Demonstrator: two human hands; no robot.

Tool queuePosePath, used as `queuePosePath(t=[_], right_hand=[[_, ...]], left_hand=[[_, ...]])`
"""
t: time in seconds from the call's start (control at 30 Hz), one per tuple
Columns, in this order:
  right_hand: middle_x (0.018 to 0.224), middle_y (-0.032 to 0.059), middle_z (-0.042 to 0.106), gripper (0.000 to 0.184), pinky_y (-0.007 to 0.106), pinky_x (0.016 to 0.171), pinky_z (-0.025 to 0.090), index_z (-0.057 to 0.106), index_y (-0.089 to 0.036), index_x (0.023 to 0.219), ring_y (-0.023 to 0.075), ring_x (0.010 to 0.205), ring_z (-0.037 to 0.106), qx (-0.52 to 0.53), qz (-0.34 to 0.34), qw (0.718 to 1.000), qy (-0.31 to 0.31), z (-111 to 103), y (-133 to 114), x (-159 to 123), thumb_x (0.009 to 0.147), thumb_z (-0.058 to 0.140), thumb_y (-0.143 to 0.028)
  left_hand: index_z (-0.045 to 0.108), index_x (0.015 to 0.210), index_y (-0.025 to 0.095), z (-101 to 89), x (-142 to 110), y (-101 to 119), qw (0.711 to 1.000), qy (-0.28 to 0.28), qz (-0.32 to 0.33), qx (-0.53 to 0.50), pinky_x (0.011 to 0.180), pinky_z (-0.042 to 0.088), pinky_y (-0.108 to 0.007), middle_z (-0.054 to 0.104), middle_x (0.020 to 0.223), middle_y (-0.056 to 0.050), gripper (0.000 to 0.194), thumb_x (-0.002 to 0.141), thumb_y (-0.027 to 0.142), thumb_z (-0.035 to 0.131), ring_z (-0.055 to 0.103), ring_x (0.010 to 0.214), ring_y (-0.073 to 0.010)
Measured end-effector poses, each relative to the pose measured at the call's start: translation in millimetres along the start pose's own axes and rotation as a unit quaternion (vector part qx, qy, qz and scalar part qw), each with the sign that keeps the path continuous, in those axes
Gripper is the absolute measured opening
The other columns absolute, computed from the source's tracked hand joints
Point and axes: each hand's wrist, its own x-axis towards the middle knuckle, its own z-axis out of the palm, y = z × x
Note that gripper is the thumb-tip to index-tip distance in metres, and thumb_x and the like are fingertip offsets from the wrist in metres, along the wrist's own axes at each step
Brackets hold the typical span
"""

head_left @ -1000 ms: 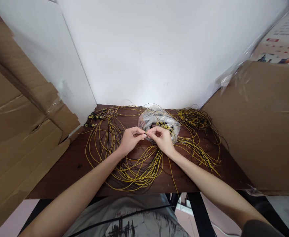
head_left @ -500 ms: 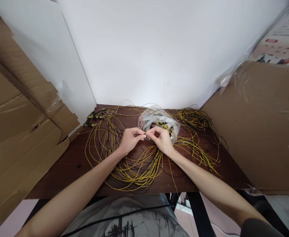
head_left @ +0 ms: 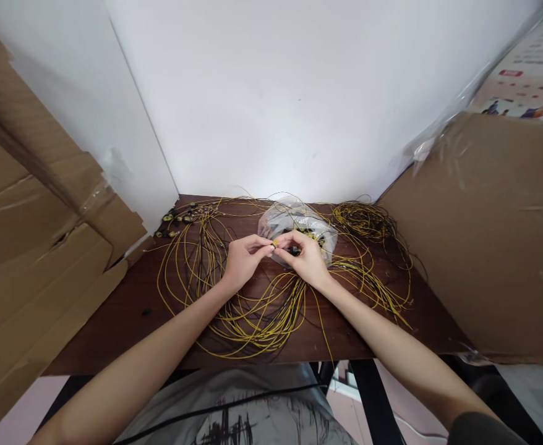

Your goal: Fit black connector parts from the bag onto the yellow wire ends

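Note:
My left hand (head_left: 246,259) and my right hand (head_left: 306,256) meet fingertip to fingertip over the middle of the table. Between their pinched fingers sits a small yellow-and-black part (head_left: 274,245), mostly covered, too small to name exactly. Both hands are closed on it. Just behind and below them, a clear plastic bag (head_left: 278,216) lies open, with more small yellow and black parts (head_left: 315,235) inside. A bundle of yellow and black wires (head_left: 271,334) curves across the table in front of the bag, under my wrists.
More wires loop at the left (head_left: 201,259), with small yellow-black pieces (head_left: 172,217) at their ends. A tangled wire coil (head_left: 364,219) and a fanned wire bundle (head_left: 383,290) lie right. Cardboard (head_left: 44,247) and a carton (head_left: 485,247) flank the brown table (head_left: 114,334); a white wall stands behind.
The yellow of the small part now shows between my fingertips, where it was nearly hidden before. My right fingers have opened out into a rounder pinch. The wires lie as before.

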Motion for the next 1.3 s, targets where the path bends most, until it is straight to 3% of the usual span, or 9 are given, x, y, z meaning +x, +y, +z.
queuePosePath(t=[0.33,0.53,0.73,0.9,1.3], right_hand=[[0.076,0.0025,0.059,0.007,0.027,0.064,0.043,0.058,-0.018,0.077,0.014,0.068,0.053,-0.126,-0.052,0.991,-0.003,-4.7,-4.3,-1.9,0.078,0.062,-0.024],[0.083,0.0038,0.062,0.014,0.028,0.068,0.047,0.061,-0.018,0.093,0.0157,0.073,0.057,-0.123,-0.065,0.99,-0.02,-7.1,-2.8,-2.5,0.08,0.06,-0.022],[0.086,0.0051,0.062,0.016,0.031,0.072,0.047,0.063,-0.02,0.097,0.0177,0.077,0.057,-0.144,-0.08,0.986,-0.027,-7.1,-0.8,-2.6,0.081,0.06,-0.024],[0.085,0.0049,0.062,0.012,0.031,0.071,0.045,0.063,-0.02,0.091,0.0183,0.077,0.055,-0.165,-0.081,0.983,-0.022,-7.3,0.7,-2.4,0.08,0.062,-0.026],[0.081,0.0046,0.061,0.014,0.028,0.066,0.043,0.057,-0.018,0.077,0.017,0.074,0.055,-0.147,-0.08,0.986,-0.005,-10.0,2.8,-1.9,0.079,0.064,-0.03]], left_hand=[[0.067,0.082,0.015,-1.0,-3.9,2.4,0.997,-0.039,0.037,0.057,0.063,0.051,-0.024,0.069,0.077,-0.005,0.015,0.076,0.027,0.063,0.065,0.07,-0.0155],[0.067,0.086,0.015,-0.7,-3.5,1.4,0.997,-0.043,0.033,0.051,0.066,0.053,-0.026,0.069,0.085,-0.007,0.017,0.077,0.028,0.061,0.066,0.075,-0.0171],[0.068,0.086,0.016,-1.8,-3.7,1.8,0.995,-0.036,0.051,0.079,0.066,0.052,-0.025,0.069,0.082,-0.006,0.016,0.079,0.026,0.058,0.066,0.076,-0.0171],[0.069,0.086,0.017,-2.7,-5.7,3.7,0.989,-0.058,0.062,0.121,0.066,0.051,-0.025,0.069,0.08,-0.005,0.018,0.082,0.024,0.053,0.064,0.071,-0.0159],[0.07,0.086,0.016,-5.1,-3.6,0.8,0.991,-0.064,0.053,0.105,0.062,0.05,-0.023,0.067,0.077,-0.005,0.02,0.083,0.024,0.052,0.062,0.071,-0.0147]])
